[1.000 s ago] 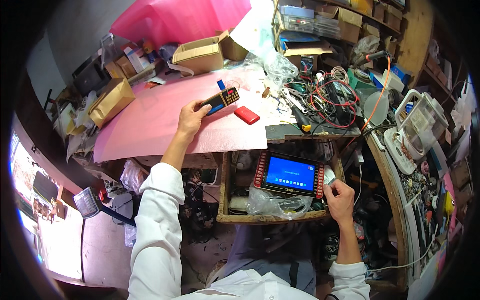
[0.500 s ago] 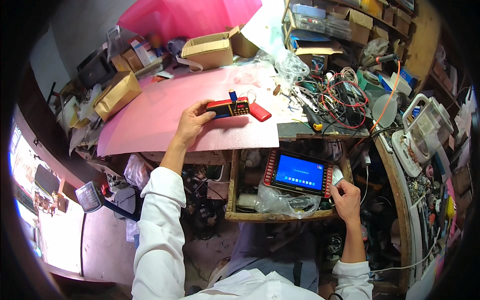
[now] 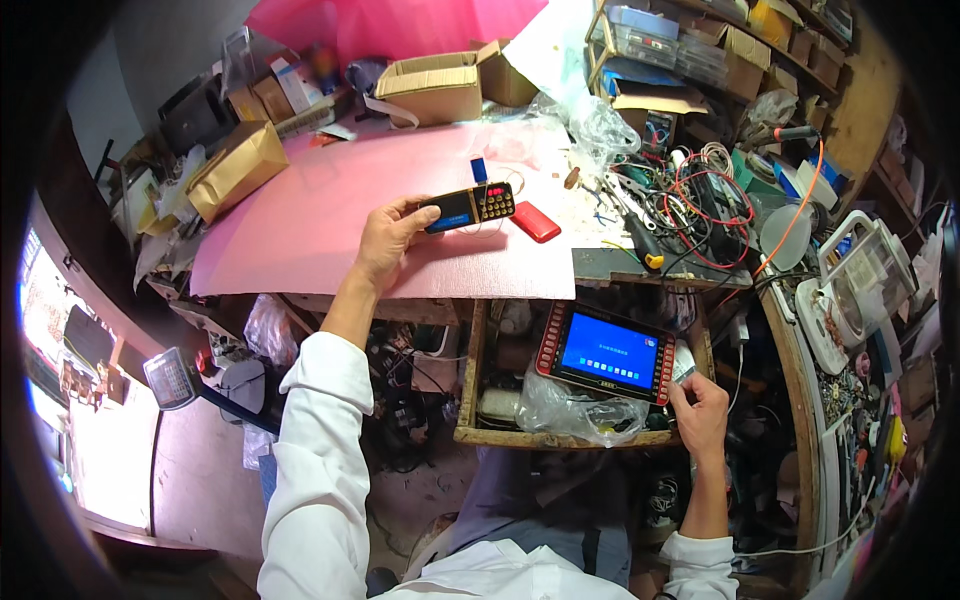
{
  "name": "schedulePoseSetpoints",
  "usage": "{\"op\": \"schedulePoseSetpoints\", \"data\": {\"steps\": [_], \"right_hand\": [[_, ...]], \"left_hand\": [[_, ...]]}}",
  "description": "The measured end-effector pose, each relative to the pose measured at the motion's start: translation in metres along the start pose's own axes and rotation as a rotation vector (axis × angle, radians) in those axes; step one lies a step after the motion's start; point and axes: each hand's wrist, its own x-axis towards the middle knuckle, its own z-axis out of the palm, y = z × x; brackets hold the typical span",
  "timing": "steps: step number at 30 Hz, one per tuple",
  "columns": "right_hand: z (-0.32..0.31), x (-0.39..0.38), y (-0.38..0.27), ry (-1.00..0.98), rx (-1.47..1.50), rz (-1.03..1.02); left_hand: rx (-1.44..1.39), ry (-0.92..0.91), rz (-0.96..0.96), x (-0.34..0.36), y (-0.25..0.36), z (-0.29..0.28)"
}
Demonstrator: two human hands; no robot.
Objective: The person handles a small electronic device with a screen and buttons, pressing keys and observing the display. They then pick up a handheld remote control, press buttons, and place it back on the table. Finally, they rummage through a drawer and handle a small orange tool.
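Observation:
My left hand (image 3: 390, 240) is closed round one end of a small black portable radio (image 3: 470, 208) with a gold-buttoned keypad and lit red digits. A blue cylinder (image 3: 479, 169) stands up at its top edge, with thin wire beside it. Touching or just behind the radio's far end lies a red flat case (image 3: 537, 222) on the pink sheet. At the lower right corner of a red-and-black portable video player (image 3: 606, 352), my right hand (image 3: 700, 415) is closed in a pinch on its edge. The player's blue screen is lit, and it rests tilted over the open drawer.
The wooden drawer (image 3: 465, 400) holds a clear plastic bag (image 3: 580, 410) under the player. Pink sheeting (image 3: 320, 240) covers the bench. Tangled cables (image 3: 700, 190) and tools lie at right; a cardboard box (image 3: 430, 92) stands behind. A fly-swatter-like paddle (image 3: 172, 380) juts out at left.
My left hand has tilted the radio, so its keypad and display now face up toward me more fully. My right hand stays at the player's corner. The whole view has shifted slightly.

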Motion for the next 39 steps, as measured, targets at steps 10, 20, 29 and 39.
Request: {"op": "schedulePoseSetpoints", "data": {"steps": [10,20,29,39], "right_hand": [[0.0,0.0,-0.008,0.008,-0.02,-0.011],[0.005,0.008,0.008,-0.052,0.158,0.078],[0.041,0.041,-0.083,-0.223,0.625,0.044],[0.113,0.131,-0.179,-0.306,0.956,0.083]], "left_hand": [[0.006,0.011,-0.014,-0.003,0.007,0.004],[-0.001,0.012,-0.009,-0.001,0.006,0.004],[-0.036,0.016,0.003,-0.001,0.004,0.003],[-0.034,0.001,-0.032,-0.004,0.012,0.007]]}}
